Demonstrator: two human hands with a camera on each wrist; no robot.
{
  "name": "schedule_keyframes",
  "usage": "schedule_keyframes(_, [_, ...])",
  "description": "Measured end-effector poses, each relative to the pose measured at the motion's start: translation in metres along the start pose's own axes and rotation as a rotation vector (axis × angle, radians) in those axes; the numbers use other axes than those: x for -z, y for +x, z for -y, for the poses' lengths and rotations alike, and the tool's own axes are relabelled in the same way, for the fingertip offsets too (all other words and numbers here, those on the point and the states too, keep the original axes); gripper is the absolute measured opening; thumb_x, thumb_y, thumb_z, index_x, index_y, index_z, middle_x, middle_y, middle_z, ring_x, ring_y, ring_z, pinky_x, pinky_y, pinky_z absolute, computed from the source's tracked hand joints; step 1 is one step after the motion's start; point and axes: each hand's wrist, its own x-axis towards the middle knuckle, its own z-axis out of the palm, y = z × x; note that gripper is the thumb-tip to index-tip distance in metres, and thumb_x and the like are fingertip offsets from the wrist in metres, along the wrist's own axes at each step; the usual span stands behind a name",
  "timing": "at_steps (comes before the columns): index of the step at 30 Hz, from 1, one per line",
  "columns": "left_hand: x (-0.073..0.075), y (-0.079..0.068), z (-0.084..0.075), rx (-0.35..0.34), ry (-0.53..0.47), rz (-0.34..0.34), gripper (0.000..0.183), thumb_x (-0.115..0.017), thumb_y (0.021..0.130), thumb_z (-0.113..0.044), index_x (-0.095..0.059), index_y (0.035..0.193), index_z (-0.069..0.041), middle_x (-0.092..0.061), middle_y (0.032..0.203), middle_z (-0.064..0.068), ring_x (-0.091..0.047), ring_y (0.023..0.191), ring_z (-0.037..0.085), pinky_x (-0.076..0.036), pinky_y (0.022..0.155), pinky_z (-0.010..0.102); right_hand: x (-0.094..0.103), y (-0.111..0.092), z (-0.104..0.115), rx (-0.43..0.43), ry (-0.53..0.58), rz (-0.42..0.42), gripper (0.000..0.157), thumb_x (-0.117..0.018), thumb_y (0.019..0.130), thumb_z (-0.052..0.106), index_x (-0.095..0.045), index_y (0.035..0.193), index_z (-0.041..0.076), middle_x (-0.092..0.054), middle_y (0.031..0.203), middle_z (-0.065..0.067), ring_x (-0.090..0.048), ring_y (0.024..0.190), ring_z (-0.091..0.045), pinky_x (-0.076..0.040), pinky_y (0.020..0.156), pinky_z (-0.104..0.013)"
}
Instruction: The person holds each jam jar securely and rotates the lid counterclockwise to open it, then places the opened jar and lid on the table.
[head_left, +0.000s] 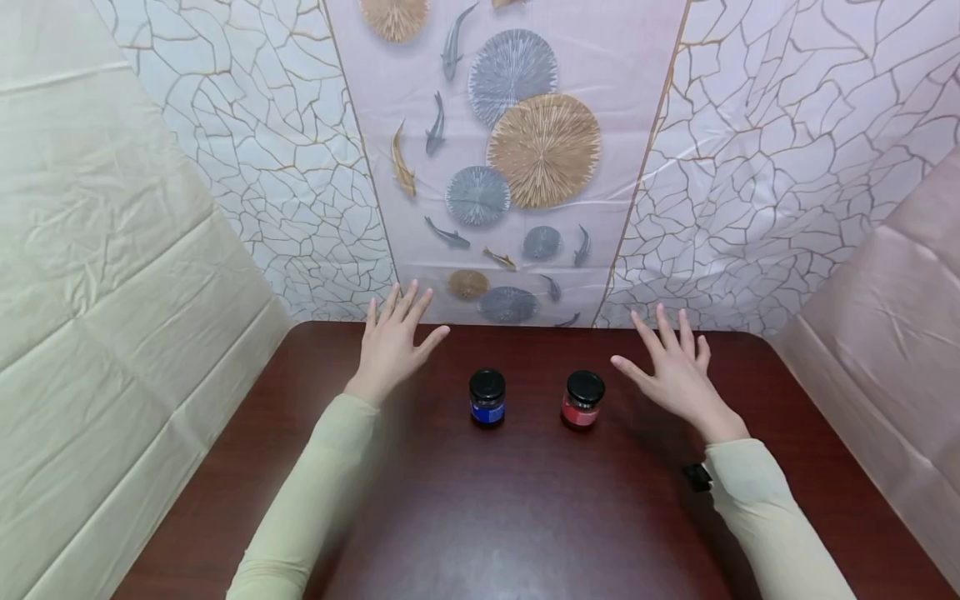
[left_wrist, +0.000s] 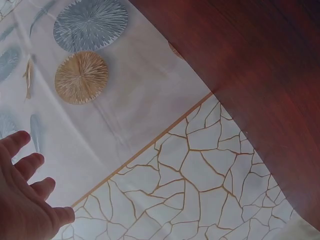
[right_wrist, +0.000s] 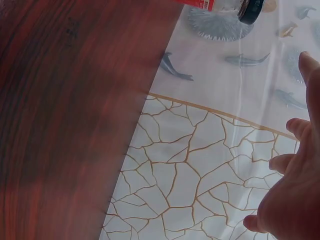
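Note:
Two small glass jars with black lids stand upright on the dark red-brown table. The jar with a blue label (head_left: 487, 400) is on the left, and the jar with a red label (head_left: 582, 402) is to its right. My left hand (head_left: 393, 346) is held out left of the blue-labelled jar, fingers spread and holding nothing. To the right of the red-labelled jar, my right hand (head_left: 675, 371) has its fingers spread, also holding nothing. In the right wrist view, part of the red-labelled jar's black lid (right_wrist: 251, 11) shows at the top edge.
The wooden table (head_left: 480, 517) ends at a patterned cloth backdrop (head_left: 510, 250) with fish and round motifs. Pale cloth walls rise on the left (head_left: 112, 333) and right (head_left: 885, 350). A small black object (head_left: 697, 477) is by the right sleeve cuff.

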Motion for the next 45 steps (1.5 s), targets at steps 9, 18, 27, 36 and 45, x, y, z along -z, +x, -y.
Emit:
schedule_keyframes(9, [0.0, 0.0, -0.002, 0.002, -0.025, -0.011, 0.076, -0.043, 0.098, -0.069, -0.031, 0.16, -0.026, -0.019, 0.167, 0.0, -0.008, 0.155, 0.026, 0.003, 0.122, 0.051, 0.0, -0.003, -0.005, 0.009, 0.016, 0.035, 0.085, -0.053, 0.099, 0.06, -0.012, 0.164, 0.022, -0.003, 0.167, -0.02, 0.007, 0.152, -0.04, 0.002, 0.109, -0.074])
schedule_keyframes(18, [0.0, 0.004, -0.008, -0.022, -0.055, -0.01, 0.076, -0.046, 0.098, -0.066, -0.034, 0.159, -0.022, -0.024, 0.166, 0.002, -0.014, 0.154, 0.027, -0.003, 0.123, 0.051, -0.002, -0.008, -0.008, 0.041, 0.063, 0.059, 0.085, -0.057, 0.098, 0.055, -0.017, 0.163, 0.018, -0.02, 0.164, -0.021, -0.006, 0.153, -0.036, -0.004, 0.109, -0.074])
schedule_keyframes(27, [0.003, 0.007, -0.016, -0.071, -0.096, -0.047, 0.077, -0.057, 0.096, -0.06, -0.039, 0.156, -0.014, -0.031, 0.162, 0.011, -0.023, 0.151, 0.03, -0.012, 0.123, 0.047, -0.003, -0.01, -0.012, 0.008, 0.112, 0.104, 0.085, -0.056, 0.099, 0.056, -0.014, 0.163, 0.02, -0.021, 0.162, -0.027, -0.02, 0.148, -0.046, -0.014, 0.109, -0.072])
schedule_keyframes(36, [0.004, 0.007, -0.026, -0.12, -0.161, -0.066, 0.081, -0.066, 0.092, -0.057, -0.042, 0.154, -0.012, -0.038, 0.158, 0.015, -0.029, 0.149, 0.031, -0.017, 0.122, 0.045, -0.009, -0.015, -0.015, -0.006, 0.175, 0.13, 0.084, -0.057, 0.098, 0.056, -0.02, 0.162, 0.018, -0.027, 0.16, -0.026, -0.026, 0.145, -0.047, -0.025, 0.112, -0.066])
schedule_keyframes(45, [0.005, 0.008, -0.042, -0.102, -0.244, -0.041, 0.08, -0.068, 0.091, -0.058, -0.043, 0.153, -0.014, -0.038, 0.159, 0.01, -0.031, 0.148, 0.029, -0.031, 0.116, 0.048, -0.022, -0.019, -0.014, 0.012, 0.201, 0.139, 0.087, -0.062, 0.095, 0.056, -0.027, 0.16, 0.01, -0.035, 0.158, -0.021, -0.031, 0.144, -0.043, -0.028, 0.112, -0.063])
